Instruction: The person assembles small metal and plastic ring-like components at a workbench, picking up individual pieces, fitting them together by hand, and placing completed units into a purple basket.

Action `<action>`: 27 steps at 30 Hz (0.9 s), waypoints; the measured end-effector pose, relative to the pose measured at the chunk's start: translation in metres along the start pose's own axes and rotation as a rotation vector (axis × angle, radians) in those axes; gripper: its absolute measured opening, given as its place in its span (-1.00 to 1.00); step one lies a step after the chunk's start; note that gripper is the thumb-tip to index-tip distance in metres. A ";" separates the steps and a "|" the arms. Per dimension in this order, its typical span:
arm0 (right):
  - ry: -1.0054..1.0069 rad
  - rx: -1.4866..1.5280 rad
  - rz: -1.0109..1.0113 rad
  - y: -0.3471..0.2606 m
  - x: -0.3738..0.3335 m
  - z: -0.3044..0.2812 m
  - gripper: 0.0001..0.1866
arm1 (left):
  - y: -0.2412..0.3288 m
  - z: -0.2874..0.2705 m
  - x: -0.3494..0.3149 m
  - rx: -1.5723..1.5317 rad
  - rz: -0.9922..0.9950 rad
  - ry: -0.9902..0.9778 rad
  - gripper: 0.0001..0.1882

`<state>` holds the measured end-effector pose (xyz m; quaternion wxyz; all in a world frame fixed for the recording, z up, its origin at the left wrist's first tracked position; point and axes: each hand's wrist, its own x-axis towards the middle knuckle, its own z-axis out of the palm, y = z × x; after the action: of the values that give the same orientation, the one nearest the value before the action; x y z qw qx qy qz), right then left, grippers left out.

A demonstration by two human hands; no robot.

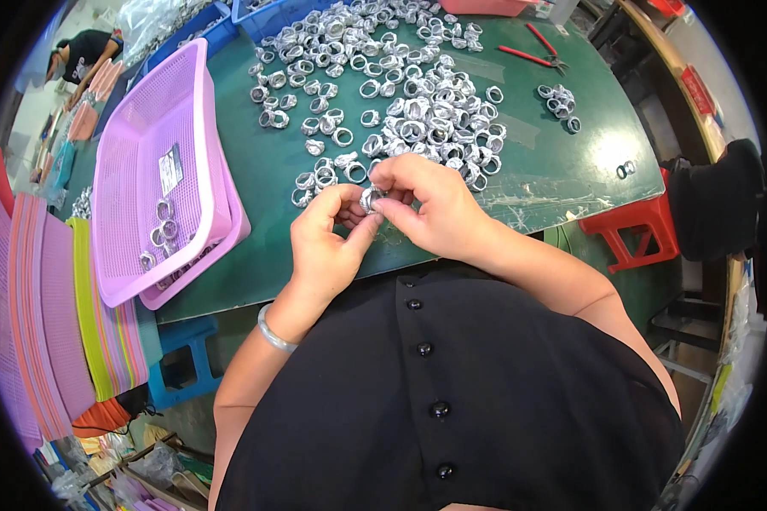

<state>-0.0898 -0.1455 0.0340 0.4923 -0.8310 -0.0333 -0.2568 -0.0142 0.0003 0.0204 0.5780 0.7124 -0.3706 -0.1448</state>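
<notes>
A silver metal ring (369, 200) is pinched between both hands near the front edge of the green table (537, 187). My left hand (326, 234) grips it from the left with thumb and forefinger, the wrist wearing a pale bangle (273, 332). From the right, my right hand (430, 204) closes thumb and fingers on the same ring, hiding part of it. Just beyond my fingers lies a large pile of similar silver rings (435, 119), spreading toward the back of the table. A few loose rings (315, 177) lie right beside my left hand.
At left, stacked lilac plastic baskets (115, 162) hold several rings. Red-handled pliers (533, 58) lie at the back right, near a small ring cluster (558, 104). Blue bins (187, 34) stand behind. A red stool (635, 230) is at right; another person (85, 55) sits far left.
</notes>
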 end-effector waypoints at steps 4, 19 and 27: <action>-0.059 0.081 0.145 0.002 -0.001 -0.005 -0.88 | -0.001 0.006 -0.002 -0.047 0.032 -0.026 -0.76; -0.195 0.372 0.243 0.019 -0.013 -0.014 -0.89 | -0.010 0.018 0.006 -0.057 -0.004 0.081 -0.91; -0.226 0.586 0.424 0.010 -0.009 -0.024 -0.85 | -0.004 0.017 0.013 -0.169 -0.055 0.017 -0.96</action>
<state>-0.1040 -0.1691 0.0317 0.7446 -0.6664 0.0134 -0.0357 -0.0144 -0.0209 0.0147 0.6351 0.6721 -0.3326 -0.1851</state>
